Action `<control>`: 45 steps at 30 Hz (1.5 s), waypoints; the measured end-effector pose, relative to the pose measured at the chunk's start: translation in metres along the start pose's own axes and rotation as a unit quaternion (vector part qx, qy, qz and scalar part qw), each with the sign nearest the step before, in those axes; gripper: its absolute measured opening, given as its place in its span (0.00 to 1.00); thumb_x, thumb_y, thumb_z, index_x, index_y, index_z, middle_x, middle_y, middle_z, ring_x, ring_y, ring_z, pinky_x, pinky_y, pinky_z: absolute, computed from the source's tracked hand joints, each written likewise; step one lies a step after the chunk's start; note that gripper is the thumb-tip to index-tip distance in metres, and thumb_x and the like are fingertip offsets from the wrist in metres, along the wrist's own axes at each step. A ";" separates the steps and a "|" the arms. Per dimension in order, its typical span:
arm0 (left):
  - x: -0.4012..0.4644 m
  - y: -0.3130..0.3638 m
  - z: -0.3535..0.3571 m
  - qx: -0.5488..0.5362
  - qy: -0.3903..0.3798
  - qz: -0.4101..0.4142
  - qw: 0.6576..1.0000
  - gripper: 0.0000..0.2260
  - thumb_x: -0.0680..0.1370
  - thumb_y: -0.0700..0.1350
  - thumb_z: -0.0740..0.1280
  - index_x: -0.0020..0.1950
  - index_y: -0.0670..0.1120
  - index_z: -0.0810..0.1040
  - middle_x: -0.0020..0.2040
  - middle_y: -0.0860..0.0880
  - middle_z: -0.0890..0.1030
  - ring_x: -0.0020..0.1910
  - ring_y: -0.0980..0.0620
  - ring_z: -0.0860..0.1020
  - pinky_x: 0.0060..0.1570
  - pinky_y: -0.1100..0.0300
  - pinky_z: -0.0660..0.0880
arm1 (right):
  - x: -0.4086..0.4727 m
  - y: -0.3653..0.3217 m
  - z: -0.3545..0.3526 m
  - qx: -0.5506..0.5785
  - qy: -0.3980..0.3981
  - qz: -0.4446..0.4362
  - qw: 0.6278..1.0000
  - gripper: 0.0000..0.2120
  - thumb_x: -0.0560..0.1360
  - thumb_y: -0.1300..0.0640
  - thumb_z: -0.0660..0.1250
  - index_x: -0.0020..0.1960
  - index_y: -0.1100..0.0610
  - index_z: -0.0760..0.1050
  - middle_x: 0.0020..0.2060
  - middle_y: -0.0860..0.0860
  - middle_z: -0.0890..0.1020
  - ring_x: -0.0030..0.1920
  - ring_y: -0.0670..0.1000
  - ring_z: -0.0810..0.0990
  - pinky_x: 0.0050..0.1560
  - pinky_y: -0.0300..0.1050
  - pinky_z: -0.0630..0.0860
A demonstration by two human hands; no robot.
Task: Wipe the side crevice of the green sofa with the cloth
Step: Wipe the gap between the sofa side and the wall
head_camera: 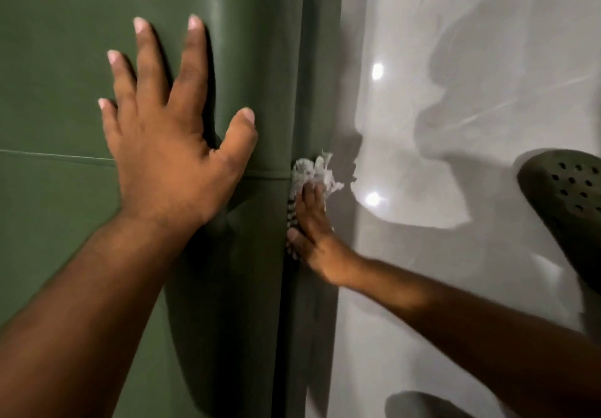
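Sofa: green sofa [65, 60] is seen from above; a dark side crevice [286, 287] runs along its right edge.
Left hand: left hand [169, 144] is laid flat on the cushion beside the crevice, fingers spread wide, nothing held.
Right hand: right hand [312, 239] is pressed against the crevice, fingers closed over the cloth.
Cloth: whitish cloth [312, 170] is bunched at the crevice, under the fingertips.
Floor: glossy pale floor [455, 60] lies alongside, with a dark perforated shoe [566, 196] on it.
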State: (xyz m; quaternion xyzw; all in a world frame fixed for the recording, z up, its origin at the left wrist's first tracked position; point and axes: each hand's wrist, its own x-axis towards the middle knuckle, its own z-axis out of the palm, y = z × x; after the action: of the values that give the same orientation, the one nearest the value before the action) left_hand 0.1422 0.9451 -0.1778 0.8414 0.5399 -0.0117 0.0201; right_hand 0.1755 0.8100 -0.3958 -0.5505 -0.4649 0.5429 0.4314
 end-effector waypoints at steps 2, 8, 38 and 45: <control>0.009 0.001 0.002 0.011 0.007 -0.005 1.000 0.36 0.75 0.65 0.57 0.81 0.58 0.49 0.82 0.42 0.47 0.80 0.34 0.46 0.74 0.32 0.46 | 0.033 -0.004 -0.023 -0.011 0.016 0.008 1.000 0.31 0.80 0.41 0.51 0.72 0.47 0.35 0.74 0.50 0.34 0.75 0.57 0.30 0.75 0.56 0.33; 0.035 0.004 0.004 0.016 0.005 0.000 1.000 0.38 0.75 0.69 0.56 0.81 0.56 0.49 0.82 0.41 0.49 0.80 0.34 0.49 0.75 0.33 0.53 | 0.149 -0.037 -0.103 0.039 0.087 -0.002 0.995 0.31 0.80 0.53 0.54 0.77 0.59 0.44 0.78 0.62 0.41 0.77 0.64 0.36 0.76 0.67 0.39; 0.338 0.074 -0.003 0.079 0.018 0.080 0.993 0.41 0.72 0.68 0.57 0.81 0.57 0.47 0.83 0.43 0.47 0.79 0.30 0.48 0.73 0.29 0.50 | 0.240 -0.052 -0.159 0.152 0.183 -0.016 0.971 0.32 0.75 0.50 0.54 0.69 0.25 0.43 0.77 0.41 0.43 0.79 0.49 0.37 0.78 0.62 0.40; 0.347 0.072 0.007 0.087 0.049 0.086 0.991 0.40 0.72 0.67 0.57 0.81 0.55 0.49 0.82 0.43 0.49 0.79 0.30 0.50 0.72 0.29 0.51 | 0.330 -0.065 -0.220 0.097 0.244 -0.065 0.963 0.28 0.75 0.50 0.51 0.74 0.53 0.52 0.77 0.61 0.53 0.78 0.63 0.46 0.78 0.62 0.40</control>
State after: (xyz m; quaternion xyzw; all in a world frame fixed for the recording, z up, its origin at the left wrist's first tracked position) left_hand 0.3525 1.2299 -0.1982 0.8827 0.4630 -0.0159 -0.0788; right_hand 0.3849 1.1532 -0.3883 -0.5903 -0.3253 0.4054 0.6175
